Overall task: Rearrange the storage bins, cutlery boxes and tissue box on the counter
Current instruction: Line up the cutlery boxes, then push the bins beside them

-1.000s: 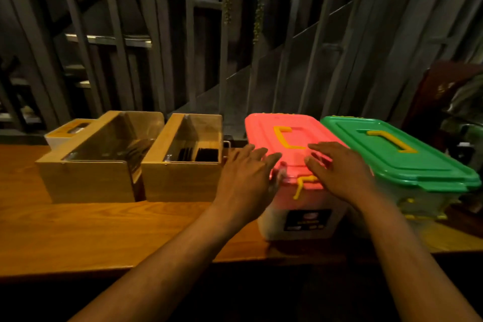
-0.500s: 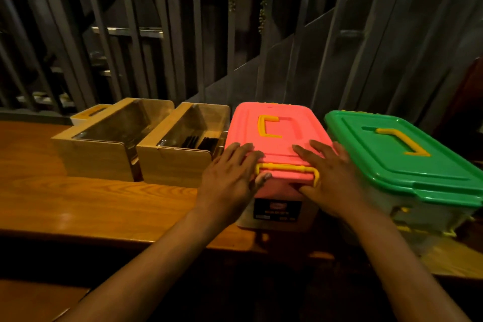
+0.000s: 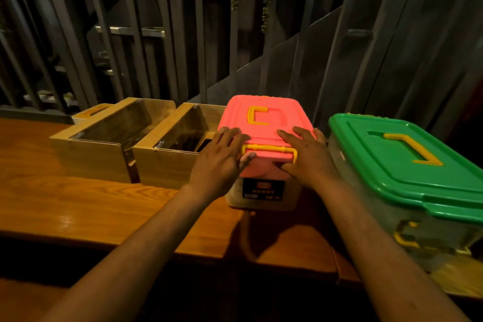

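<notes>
A storage bin with a pink lid [image 3: 264, 123] and yellow handles stands on the wooden counter [image 3: 78, 206]. My left hand [image 3: 222, 159] grips its near left corner and my right hand [image 3: 305, 157] its near right corner, fingers over the lid. Apart from it on the right stands a larger green-lidded bin [image 3: 407, 165]. Two open wooden cutlery boxes [image 3: 167, 162] [image 3: 96, 149] sit side by side to the left, the nearer one close against the pink bin. A white tissue box with a yellow top [image 3: 90, 112] peeks out behind the far-left box.
A dark metal railing and stair panel [image 3: 183, 47] rise just behind the counter. The counter's front edge [image 3: 130, 243] runs below my forearms, with bare wood at the left front.
My hands have settled from hovering over the pink bin to gripping its near corners. The pink bin now sits farther from the green bin and closer to the cutlery boxes.
</notes>
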`<state>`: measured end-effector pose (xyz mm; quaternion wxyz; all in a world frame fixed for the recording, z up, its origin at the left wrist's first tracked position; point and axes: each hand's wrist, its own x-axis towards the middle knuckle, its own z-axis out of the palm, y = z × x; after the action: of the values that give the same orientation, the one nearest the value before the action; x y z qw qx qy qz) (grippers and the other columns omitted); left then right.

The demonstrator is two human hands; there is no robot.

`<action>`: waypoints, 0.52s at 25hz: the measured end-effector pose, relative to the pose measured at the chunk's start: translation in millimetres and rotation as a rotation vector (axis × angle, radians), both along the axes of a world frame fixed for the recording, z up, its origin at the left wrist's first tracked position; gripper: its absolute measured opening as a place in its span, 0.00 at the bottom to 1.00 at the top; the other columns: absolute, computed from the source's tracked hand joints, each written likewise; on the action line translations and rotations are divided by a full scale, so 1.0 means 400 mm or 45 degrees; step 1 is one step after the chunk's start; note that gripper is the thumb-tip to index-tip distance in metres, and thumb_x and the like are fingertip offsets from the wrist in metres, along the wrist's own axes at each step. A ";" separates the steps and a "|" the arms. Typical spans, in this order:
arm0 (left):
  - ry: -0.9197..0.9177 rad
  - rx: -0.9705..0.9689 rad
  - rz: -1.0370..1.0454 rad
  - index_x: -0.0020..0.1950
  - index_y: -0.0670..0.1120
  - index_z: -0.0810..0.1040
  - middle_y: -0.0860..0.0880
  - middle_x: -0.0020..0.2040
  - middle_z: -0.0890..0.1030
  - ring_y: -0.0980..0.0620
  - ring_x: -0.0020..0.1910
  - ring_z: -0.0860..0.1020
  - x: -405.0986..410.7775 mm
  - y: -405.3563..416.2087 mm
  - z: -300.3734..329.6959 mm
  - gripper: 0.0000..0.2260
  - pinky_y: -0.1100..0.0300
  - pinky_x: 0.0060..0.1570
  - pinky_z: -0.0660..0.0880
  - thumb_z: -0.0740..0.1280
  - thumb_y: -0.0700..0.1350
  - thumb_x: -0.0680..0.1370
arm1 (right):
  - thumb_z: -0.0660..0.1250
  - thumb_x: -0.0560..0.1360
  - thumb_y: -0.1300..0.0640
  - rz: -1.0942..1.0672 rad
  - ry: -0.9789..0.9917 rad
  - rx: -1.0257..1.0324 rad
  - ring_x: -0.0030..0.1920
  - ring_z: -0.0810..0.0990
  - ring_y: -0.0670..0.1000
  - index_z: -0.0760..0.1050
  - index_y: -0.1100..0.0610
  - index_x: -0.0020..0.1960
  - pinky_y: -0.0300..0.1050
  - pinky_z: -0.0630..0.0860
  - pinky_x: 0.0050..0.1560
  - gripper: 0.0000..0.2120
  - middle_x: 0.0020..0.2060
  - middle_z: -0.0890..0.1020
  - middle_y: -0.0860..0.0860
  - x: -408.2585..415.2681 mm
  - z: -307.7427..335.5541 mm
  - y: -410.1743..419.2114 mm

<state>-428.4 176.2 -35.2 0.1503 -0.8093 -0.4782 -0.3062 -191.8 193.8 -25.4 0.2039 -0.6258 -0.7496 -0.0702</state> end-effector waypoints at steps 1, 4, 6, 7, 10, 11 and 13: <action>-0.003 0.002 0.005 0.68 0.50 0.70 0.48 0.68 0.71 0.48 0.70 0.66 0.003 0.020 -0.003 0.22 0.53 0.57 0.74 0.53 0.61 0.82 | 0.71 0.66 0.39 -0.002 0.003 0.004 0.75 0.59 0.62 0.60 0.39 0.74 0.63 0.54 0.75 0.40 0.74 0.66 0.53 0.004 -0.003 0.020; -0.037 0.020 0.018 0.67 0.50 0.70 0.48 0.68 0.72 0.48 0.70 0.66 0.007 0.069 -0.008 0.21 0.54 0.55 0.74 0.54 0.61 0.82 | 0.71 0.67 0.39 -0.018 0.032 0.011 0.75 0.58 0.62 0.61 0.39 0.74 0.63 0.54 0.75 0.39 0.74 0.65 0.53 0.004 -0.001 0.058; -0.045 0.025 0.016 0.67 0.50 0.71 0.48 0.68 0.72 0.48 0.70 0.66 0.008 0.096 -0.006 0.21 0.54 0.54 0.74 0.54 0.61 0.81 | 0.71 0.67 0.39 -0.024 0.030 0.019 0.75 0.57 0.62 0.61 0.39 0.74 0.63 0.53 0.75 0.38 0.75 0.65 0.53 0.002 0.002 0.082; -0.048 0.019 0.015 0.67 0.50 0.71 0.48 0.68 0.72 0.48 0.70 0.66 0.009 0.111 -0.004 0.21 0.54 0.54 0.74 0.54 0.61 0.81 | 0.71 0.67 0.39 -0.029 0.028 0.018 0.75 0.57 0.62 0.60 0.39 0.74 0.64 0.54 0.75 0.38 0.75 0.65 0.53 0.003 0.003 0.096; -0.045 -0.008 0.009 0.67 0.50 0.70 0.48 0.68 0.72 0.48 0.70 0.67 0.012 0.151 -0.001 0.22 0.53 0.53 0.75 0.53 0.62 0.81 | 0.72 0.68 0.40 -0.065 0.050 0.003 0.76 0.55 0.62 0.59 0.38 0.75 0.64 0.54 0.75 0.38 0.76 0.63 0.52 0.000 0.011 0.124; -0.044 -0.019 0.004 0.68 0.50 0.70 0.48 0.68 0.72 0.48 0.70 0.66 0.012 0.163 0.001 0.22 0.53 0.52 0.76 0.53 0.62 0.81 | 0.72 0.69 0.40 -0.078 0.065 -0.007 0.76 0.54 0.63 0.59 0.38 0.75 0.64 0.54 0.75 0.38 0.76 0.62 0.52 -0.001 0.014 0.131; -0.040 -0.025 -0.007 0.68 0.50 0.69 0.47 0.68 0.71 0.47 0.70 0.66 0.012 0.183 0.001 0.22 0.53 0.53 0.76 0.53 0.62 0.82 | 0.72 0.69 0.41 -0.092 0.077 -0.020 0.76 0.52 0.63 0.59 0.38 0.75 0.64 0.54 0.75 0.38 0.76 0.62 0.51 -0.003 0.020 0.140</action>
<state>-423.6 249.5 -34.7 0.1339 -0.8072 -0.4812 -0.3147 -193.2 249.9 -17.4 0.2187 -0.6558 -0.7206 -0.0528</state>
